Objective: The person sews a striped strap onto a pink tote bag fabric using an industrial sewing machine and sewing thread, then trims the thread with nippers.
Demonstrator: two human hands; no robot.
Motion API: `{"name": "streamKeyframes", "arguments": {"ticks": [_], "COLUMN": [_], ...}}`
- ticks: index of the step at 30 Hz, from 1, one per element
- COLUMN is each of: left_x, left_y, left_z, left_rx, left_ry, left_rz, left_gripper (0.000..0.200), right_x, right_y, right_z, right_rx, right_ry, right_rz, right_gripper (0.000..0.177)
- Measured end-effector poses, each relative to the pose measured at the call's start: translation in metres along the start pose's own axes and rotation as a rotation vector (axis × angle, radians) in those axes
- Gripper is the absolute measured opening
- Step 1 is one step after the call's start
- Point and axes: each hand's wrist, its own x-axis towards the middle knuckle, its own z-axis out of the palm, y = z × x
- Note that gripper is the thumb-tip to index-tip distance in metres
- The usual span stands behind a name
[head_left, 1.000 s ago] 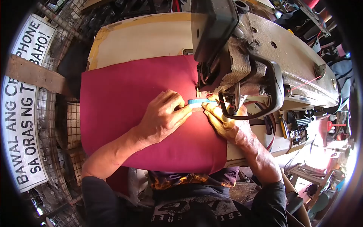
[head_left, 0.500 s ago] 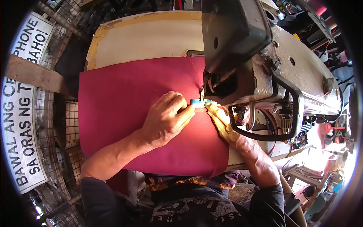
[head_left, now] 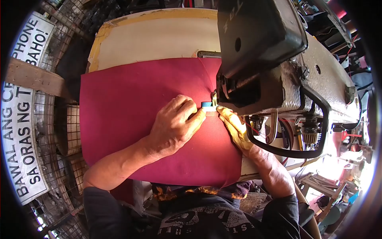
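Note:
A maroon sheet of material [head_left: 131,103] lies across the work surface, its right part under a sewing machine [head_left: 270,79]. Close by the presser foot [head_left: 214,97] is a small blue strip [head_left: 206,104] with a pale edge. My left hand [head_left: 175,125] rests on the sheet with fingers curled, thumb and forefinger at the strip's left lower edge; what they grip, if anything, is too small to tell. Just right of it, my right hand [head_left: 235,126] presses its fingertips together at the strip's right end, partly behind the machine's black looped bar [head_left: 274,149].
A cream table surface [head_left: 159,38] with a yellow taped edge lies behind the sheet. On the left stand a wire mesh, a wooden bar [head_left: 38,77] and a lettered sign [head_left: 20,139]. Cluttered shelves and tools fill the far right.
The sewing machine appears slightly farther right in view. More of the blue strip's left part shows, and its right part is now hidden. Both hands stay nearly in place.

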Motion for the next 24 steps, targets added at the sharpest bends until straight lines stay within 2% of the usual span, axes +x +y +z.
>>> {"name": "streamKeyframes", "arguments": {"ticks": [3, 6, 11, 14, 17, 19, 21, 24], "left_x": [0.001, 0.008, 0.005, 0.006, 0.007, 0.007, 0.007, 0.004], "left_y": [0.001, 0.005, 0.002, 0.002, -0.002, -0.003, -0.001, -0.005], "left_z": [-0.006, -0.008, -0.004, -0.003, -0.002, -0.002, -0.001, 0.005], "left_rx": [0.041, 0.06, -0.003, -0.03, -0.053, -0.055, -0.056, -0.059], "left_ry": [-0.094, -0.019, -0.064, -0.061, -0.059, -0.054, -0.048, -0.013], "left_rz": [0.008, 0.043, 0.038, 0.016, 0.024, 0.028, 0.03, 0.052], "left_gripper": [0.018, 0.016, 0.012, 0.012, 0.013, 0.013, 0.014, 0.025], "right_x": [0.001, 0.002, 0.003, 0.006, -0.001, 0.003, -0.007, 0.014], "right_y": [0.0, -0.001, -0.003, -0.004, -0.001, -0.002, 0.009, 0.019], "right_z": [0.001, 0.002, -0.002, -0.012, -0.001, -0.001, -0.003, -0.025], "right_rx": [0.003, -0.001, -0.019, -0.048, 0.111, 0.097, -0.182, 0.076], "right_ry": [-0.002, -0.003, -0.028, -0.115, -0.06, -0.028, -0.026, -0.087], "right_rz": [0.0, -0.01, 0.0, -0.036, 0.1, 0.084, -0.113, -0.042], "right_gripper": [0.027, 0.027, 0.027, 0.027, 0.026, 0.027, 0.027, 0.033]}}
